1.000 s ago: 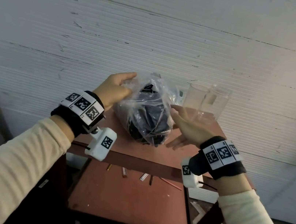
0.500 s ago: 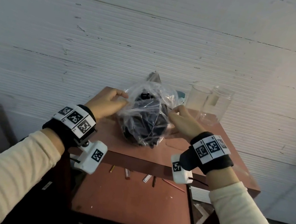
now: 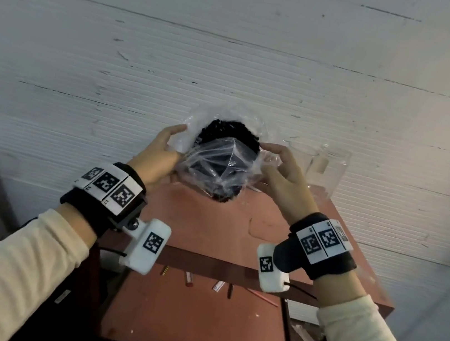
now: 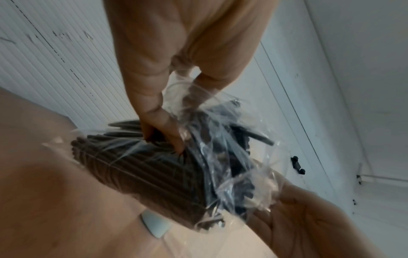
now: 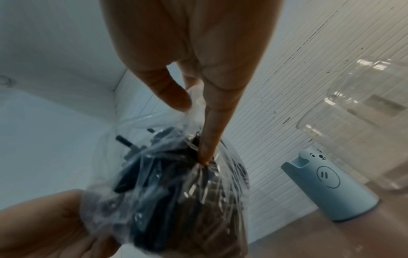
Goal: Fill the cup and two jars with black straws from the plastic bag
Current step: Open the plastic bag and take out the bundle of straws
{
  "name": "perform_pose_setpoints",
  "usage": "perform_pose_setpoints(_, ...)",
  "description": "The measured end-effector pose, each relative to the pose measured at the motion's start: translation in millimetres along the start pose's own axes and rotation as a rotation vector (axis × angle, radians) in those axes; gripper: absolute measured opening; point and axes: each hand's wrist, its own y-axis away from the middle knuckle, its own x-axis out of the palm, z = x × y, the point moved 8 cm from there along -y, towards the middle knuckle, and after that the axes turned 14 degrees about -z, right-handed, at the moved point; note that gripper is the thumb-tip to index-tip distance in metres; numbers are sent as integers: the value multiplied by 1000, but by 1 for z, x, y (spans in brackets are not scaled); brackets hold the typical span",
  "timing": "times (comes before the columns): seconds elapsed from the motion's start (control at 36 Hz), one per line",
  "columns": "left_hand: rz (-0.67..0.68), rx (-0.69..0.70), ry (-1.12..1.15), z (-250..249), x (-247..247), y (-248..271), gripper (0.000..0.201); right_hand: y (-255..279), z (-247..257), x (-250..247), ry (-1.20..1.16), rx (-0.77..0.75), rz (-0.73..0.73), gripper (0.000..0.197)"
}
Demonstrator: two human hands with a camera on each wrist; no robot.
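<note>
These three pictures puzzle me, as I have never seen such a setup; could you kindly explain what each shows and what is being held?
There is no machine: a person wears cameras on the head and both wrists, on black bands with printed markers. The wide picture is from the head, looking down; the two close ones look along each hand. The left hand and the right hand together grip a clear plastic bag of black straws, lifted above a reddish table. At the table's back stand two clear jars, not yet filled. The right wrist view also shows a pale blue cup with a drawn face.
</note>
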Motion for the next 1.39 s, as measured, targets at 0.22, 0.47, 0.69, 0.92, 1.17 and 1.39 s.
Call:
perform_pose_setpoints(0.22, 4, -74, 40, -11, -2, 2, 38, 4, 12, 4, -47, -84, 112, 48)
perform_pose_setpoints(0.47, 68, -126, 166, -20, 9, 15, 64, -6, 18, -5, 188, -322, -97, 41)
perform_pose_setpoints(0.69, 40, -116, 185, -27, 14, 19, 45, -10, 18, -6, 399, -385, -224, 27)
perform_pose_setpoints(0.92, 22, -74, 91, -25, 18, 19, 37, -5, -4, -3, 397, -179, -103, 26)
perform_pose_setpoints(1.17, -17, -76, 50, -28, 22, 23, 10, 0, 12, 2, 100, -179, -97, 27)
perform_pose_setpoints(1.39, 24, -58, 53, -32, 23, 21, 44, -5, 31, 3, 164, -325, -126, 33)
